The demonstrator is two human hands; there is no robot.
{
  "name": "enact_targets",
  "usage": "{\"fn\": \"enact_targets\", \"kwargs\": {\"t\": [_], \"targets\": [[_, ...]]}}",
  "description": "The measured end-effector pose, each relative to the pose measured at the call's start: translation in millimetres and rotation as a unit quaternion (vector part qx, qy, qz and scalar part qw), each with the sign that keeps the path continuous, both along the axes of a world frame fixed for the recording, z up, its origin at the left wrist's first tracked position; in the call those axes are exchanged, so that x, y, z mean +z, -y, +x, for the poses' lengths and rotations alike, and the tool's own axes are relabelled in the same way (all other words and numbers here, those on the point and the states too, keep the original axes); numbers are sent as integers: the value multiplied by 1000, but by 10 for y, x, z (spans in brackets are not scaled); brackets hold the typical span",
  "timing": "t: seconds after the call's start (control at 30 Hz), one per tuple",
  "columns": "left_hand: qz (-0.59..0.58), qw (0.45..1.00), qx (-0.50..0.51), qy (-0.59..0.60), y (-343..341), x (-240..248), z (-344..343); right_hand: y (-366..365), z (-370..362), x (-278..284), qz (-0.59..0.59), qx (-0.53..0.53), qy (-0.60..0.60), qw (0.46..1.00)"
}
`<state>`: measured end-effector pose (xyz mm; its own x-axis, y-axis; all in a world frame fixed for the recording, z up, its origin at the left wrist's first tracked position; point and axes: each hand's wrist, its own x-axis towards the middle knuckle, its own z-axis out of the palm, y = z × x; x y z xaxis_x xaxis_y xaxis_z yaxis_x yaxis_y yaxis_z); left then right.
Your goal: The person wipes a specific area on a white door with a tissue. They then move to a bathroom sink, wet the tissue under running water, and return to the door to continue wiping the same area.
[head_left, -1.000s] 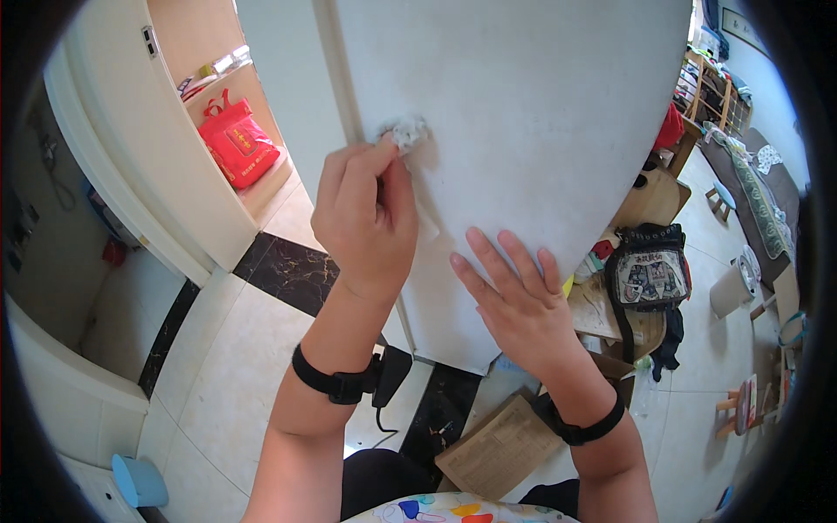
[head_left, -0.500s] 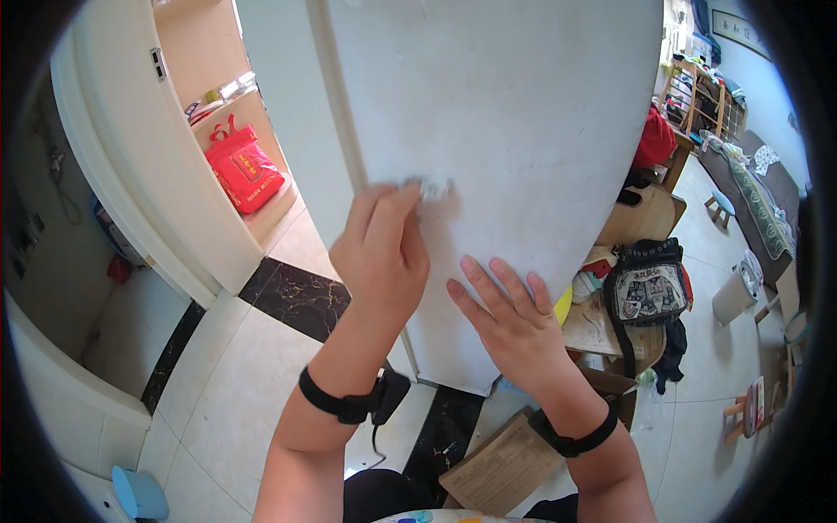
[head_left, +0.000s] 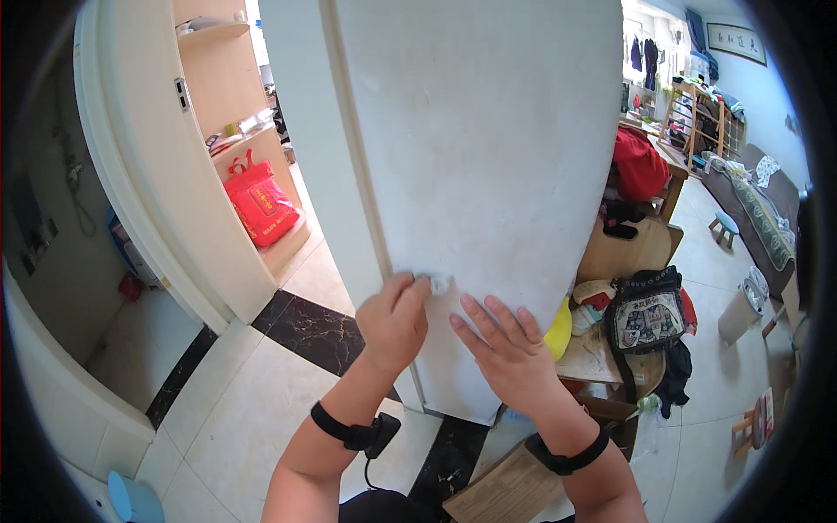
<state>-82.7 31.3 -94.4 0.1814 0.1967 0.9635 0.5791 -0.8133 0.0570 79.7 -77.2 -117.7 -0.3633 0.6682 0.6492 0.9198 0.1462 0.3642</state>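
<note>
A white door (head_left: pixel 471 157) stands ajar in front of me, with a rough, pale worn patch (head_left: pixel 441 284) on its face near the left edge. Right beside that patch my left hand (head_left: pixel 394 321) is closed, thumb and fingers pressed together against the door. Whatever those fingers hold, if anything, is hidden. My right hand (head_left: pixel 510 353) lies flat on the door just to the right of the patch, its fingers spread and nothing in it. Black bands circle both wrists; a small black box with a cable (head_left: pixel 382 434) hangs by the left one.
Left of the door, a red bag (head_left: pixel 261 205) rests on a wooden shelf. A cardboard box (head_left: pixel 506 484) lies on the floor below my right arm. To the right are a wooden chair with a black backpack (head_left: pixel 647 312), a white bin (head_left: pixel 741 312) and small stools. A blue bucket (head_left: pixel 135 497) stands lower left.
The view has tilted up, so the patch sits lower in the picture. My right hand has slid up the door, closer to the patch. My left hand stays at the patch, its fingers more curled.
</note>
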Motion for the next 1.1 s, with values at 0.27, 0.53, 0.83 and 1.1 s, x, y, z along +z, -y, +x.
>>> {"fn": "enact_targets", "kwargs": {"t": [0.27,0.53,0.83,1.1], "targets": [[134,982,19,134,-188,1900,302,30,-21,40,-10,6,-20,1000],[131,989,-48,-52,115,1325,339,32,-45,38,-10,2,-30,1000],[32,994,-27,97,-162,2473,310,263,-131,514,-190,46,-151,969],[28,950,-173,-259,348,2201,397,638,-103,1281,-419,122,-377,817]]}}
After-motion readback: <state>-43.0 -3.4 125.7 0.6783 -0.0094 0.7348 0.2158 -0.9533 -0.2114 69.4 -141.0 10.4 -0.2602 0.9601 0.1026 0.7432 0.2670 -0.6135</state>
